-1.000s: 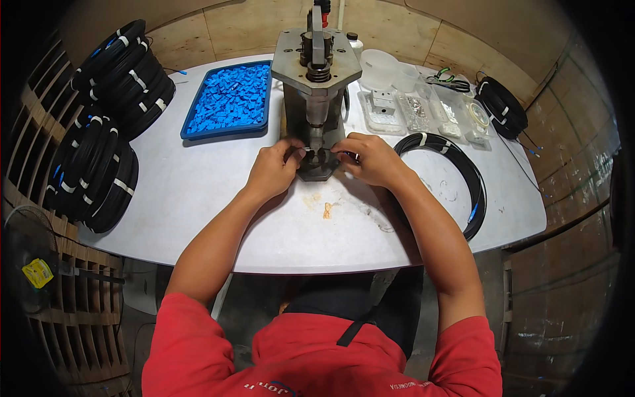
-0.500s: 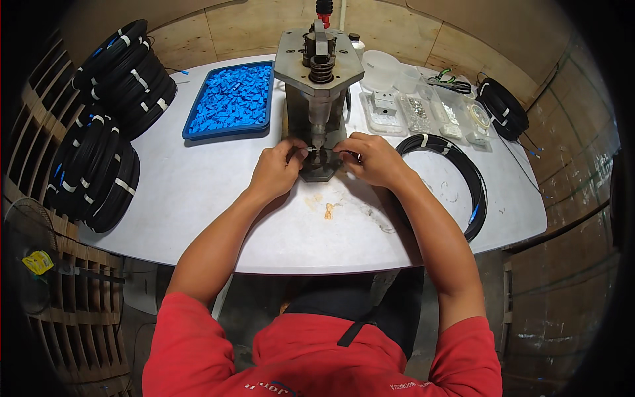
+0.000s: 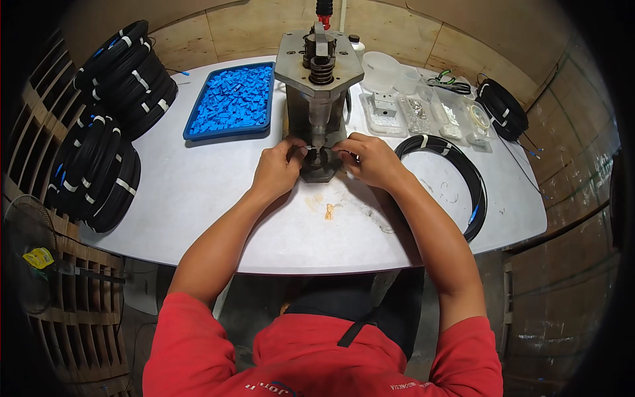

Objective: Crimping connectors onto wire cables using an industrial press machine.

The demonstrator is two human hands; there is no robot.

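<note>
The left hand point(image 3: 278, 164) and right hand point(image 3: 372, 160) were half-curled at the press point(image 3: 319, 99), anything pinched too small to tell.

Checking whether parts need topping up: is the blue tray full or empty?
Not empty: the blue tray has small blue pieces across nearly its whole floor. Their depth I cannot tell.

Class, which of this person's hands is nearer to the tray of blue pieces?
Left. The left hand is in front of the tray and to its right, beside the press base; the right hand is farther off, on the base's right side.
</note>
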